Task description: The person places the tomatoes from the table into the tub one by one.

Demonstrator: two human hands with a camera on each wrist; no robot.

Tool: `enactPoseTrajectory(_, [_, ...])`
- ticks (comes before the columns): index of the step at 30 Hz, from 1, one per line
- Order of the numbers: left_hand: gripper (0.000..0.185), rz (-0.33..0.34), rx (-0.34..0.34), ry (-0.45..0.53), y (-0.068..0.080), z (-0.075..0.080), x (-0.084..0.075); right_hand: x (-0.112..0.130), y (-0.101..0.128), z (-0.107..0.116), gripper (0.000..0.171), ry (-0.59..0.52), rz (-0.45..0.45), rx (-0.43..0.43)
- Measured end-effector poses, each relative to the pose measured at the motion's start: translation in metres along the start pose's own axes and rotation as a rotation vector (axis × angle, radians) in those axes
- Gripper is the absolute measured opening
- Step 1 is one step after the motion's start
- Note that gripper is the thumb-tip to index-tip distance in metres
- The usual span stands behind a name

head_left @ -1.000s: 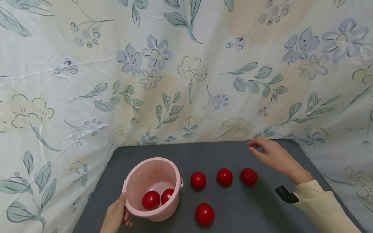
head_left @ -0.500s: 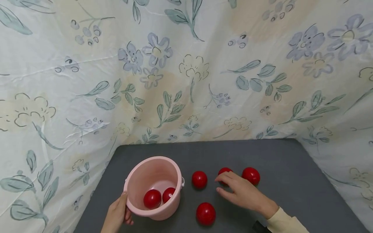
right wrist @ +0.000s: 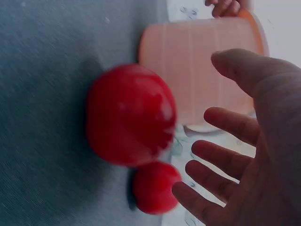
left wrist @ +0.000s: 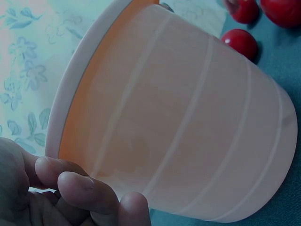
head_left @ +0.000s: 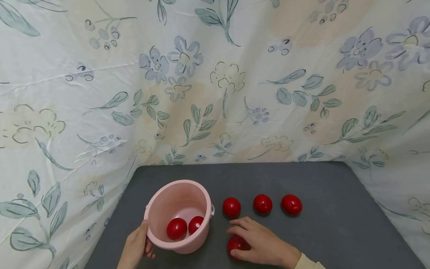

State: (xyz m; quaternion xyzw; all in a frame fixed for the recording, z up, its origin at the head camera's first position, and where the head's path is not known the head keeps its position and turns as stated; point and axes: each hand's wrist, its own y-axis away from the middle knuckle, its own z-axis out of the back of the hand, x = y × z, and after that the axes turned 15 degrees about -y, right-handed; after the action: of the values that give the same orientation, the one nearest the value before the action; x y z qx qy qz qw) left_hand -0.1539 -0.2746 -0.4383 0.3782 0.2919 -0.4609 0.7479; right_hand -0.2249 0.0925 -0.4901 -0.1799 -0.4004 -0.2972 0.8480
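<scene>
On the dark grey table (head_left: 322, 224) a pink bucket (head_left: 179, 215) stands tilted toward the camera, with two red balls lying side by side on its floor, one on the left (head_left: 176, 228) and one on the right (head_left: 195, 224). The left hand (head_left: 136, 248) holds the bucket at its near left side: the thumb lies against the rim, and in the left wrist view the fingers (left wrist: 84, 190) curl round the lower wall of the bucket. The right hand (head_left: 260, 243) hovers low over the nearest red ball (head_left: 236, 244), which rests on the table just right of the bucket. Its fingers are spread and loosely bent above the ball; the right wrist view shows the open palm and parted fingers (right wrist: 225, 160) beside the ball (right wrist: 129, 115) with a gap between them, so the hand has not closed on it. Beyond this ball, three more red balls sit in a row on the table: the left one (head_left: 231, 207) near the bucket's handle lug, the middle one (head_left: 262, 203), and the right one (head_left: 291, 204), each apart from its neighbour. A floral cloth (head_left: 215, 82) hangs behind and along both sides of the table.
</scene>
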Motion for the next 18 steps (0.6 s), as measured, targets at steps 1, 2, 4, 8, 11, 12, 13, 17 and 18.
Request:
enactPoseTrajectory(1, [0.059, 0.004, 0.001, 0.001, 0.0, -0.001, 0.0, -0.001, 0.0, -0.002, 0.047, -0.007, -0.012, 0.027])
enactPoseTrajectory(2, [0.06, 0.008, 0.003, 0.001, -0.001, -0.001, 0.0, -0.002, 0.001, -0.004, 0.049, -0.011, -0.028, 0.055])
enactPoseTrajectory(4, [0.06, 0.011, 0.002, 0.003, -0.001, -0.002, -0.001, -0.004, 0.002, -0.007, 0.052, -0.002, -0.051, 0.104])
enactPoseTrajectory(8, [0.061, 0.007, -0.002, 0.007, -0.001, -0.002, -0.002, -0.008, 0.002, -0.012, 0.053, 0.02, -0.077, 0.161])
enactPoseTrajectory(11, [0.061, 0.007, -0.003, 0.004, -0.001, -0.002, -0.002, -0.011, 0.002, -0.015, 0.053, 0.017, -0.09, 0.178])
enactPoseTrajectory(12, [0.061, 0.007, -0.004, 0.005, -0.001, -0.002, -0.002, -0.012, 0.002, -0.016, 0.053, 0.013, -0.093, 0.181])
enactPoseTrajectory(13, [0.061, 0.007, -0.005, 0.005, -0.001, -0.002, -0.002, -0.013, 0.002, -0.017, 0.053, 0.011, -0.094, 0.183])
enactPoseTrajectory(17, [0.06, 0.012, -0.006, 0.006, -0.001, -0.002, -0.002, -0.016, 0.003, -0.021, 0.053, 0.005, -0.092, 0.176])
enactPoseTrajectory(18, [0.06, 0.014, -0.005, 0.005, -0.001, -0.002, -0.002, -0.017, 0.003, -0.021, 0.053, 0.003, -0.095, 0.175])
